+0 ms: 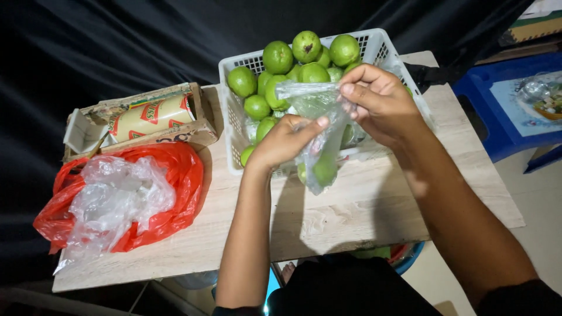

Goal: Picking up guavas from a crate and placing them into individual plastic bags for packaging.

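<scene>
My left hand (pixel 285 139) and my right hand (pixel 380 100) both grip the mouth of a clear plastic bag (pixel 319 126), held up in front of a white plastic basket (pixel 374 47). The bag hangs down with green round fruit (pixel 324 169) in its bottom. The basket is heaped with more green fruit (pixel 278 57), several of them above its rim. The bag's top is stretched between my fingers.
On the wooden table (pixel 351 205), at the left, lies a red plastic bag (pixel 175 199) with crumpled clear bags (pixel 114 202) on it. Behind it is a cardboard box with a roll (pixel 152 116). A blue stool (pixel 509 111) stands at the right.
</scene>
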